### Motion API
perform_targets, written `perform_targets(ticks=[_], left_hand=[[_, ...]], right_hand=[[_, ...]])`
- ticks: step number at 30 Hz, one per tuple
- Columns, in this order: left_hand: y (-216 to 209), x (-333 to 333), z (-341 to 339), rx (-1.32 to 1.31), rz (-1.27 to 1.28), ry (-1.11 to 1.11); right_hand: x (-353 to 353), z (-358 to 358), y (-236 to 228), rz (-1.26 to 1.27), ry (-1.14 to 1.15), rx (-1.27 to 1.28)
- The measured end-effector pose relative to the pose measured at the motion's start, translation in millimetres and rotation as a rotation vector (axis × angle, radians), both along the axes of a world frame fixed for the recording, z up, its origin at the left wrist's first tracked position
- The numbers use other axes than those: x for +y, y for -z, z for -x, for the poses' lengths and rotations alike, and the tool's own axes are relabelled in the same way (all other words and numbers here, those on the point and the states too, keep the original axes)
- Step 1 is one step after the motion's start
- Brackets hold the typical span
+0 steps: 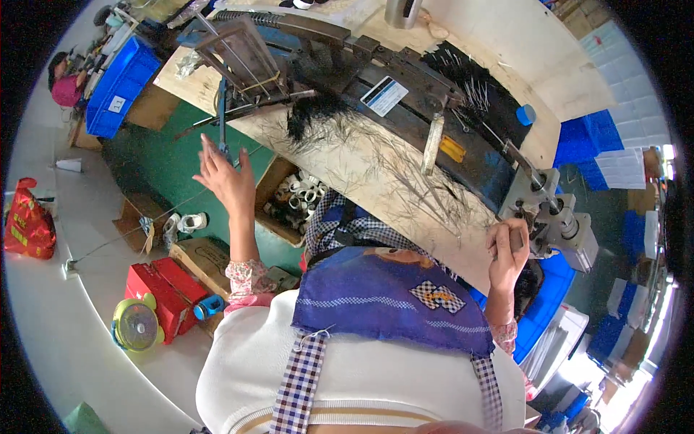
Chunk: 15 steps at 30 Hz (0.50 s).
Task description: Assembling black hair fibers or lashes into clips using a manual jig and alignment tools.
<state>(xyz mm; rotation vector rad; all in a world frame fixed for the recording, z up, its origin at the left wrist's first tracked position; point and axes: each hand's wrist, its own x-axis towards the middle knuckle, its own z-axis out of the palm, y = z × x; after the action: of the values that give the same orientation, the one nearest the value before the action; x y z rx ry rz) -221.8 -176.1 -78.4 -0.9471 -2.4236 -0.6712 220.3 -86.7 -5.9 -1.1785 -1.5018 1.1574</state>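
My left hand (228, 179) is raised over the left end of the bench, fingers stretched out and apart, with nothing in it. Just beyond its fingertips hangs a blue metal lever (223, 119), next to a metal frame (246, 61) with upright rods. On the right, my right hand (506, 254) is closed beside the metal clamp head (557, 217) of the bench machine (405, 108). Its curled fingers press round something small and greyish that I cannot make out. Black bristles (314, 116) lie heaped near the machine's left part, and loose strands are strewn over the wooden bench top (282, 137).
Below the bench stands a cardboard box (269, 181) of white ring-shaped parts. A yellow-handled tool (452, 150) and a blue cap (525, 114) lie on the bench. Blue bins (121, 90) stand on both sides. A red box (163, 296) and small fan (136, 325) are lower left.
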Motion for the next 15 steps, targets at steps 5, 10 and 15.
perform_targets(ticks=[5, 10, 15], left_hand=[[-65, 36, -86, -0.035, -0.320, 0.631], [-128, 55, -193, -0.571, 0.008, 1.318], [-84, 49, -155, -0.707, -0.170, 1.590]], right_hand=[[15, -13, -21, -0.044, 0.033, -0.042], [27, 34, -54, -0.205, -0.166, -0.023], [31, 39, -63, -0.193, -0.238, 0.009]])
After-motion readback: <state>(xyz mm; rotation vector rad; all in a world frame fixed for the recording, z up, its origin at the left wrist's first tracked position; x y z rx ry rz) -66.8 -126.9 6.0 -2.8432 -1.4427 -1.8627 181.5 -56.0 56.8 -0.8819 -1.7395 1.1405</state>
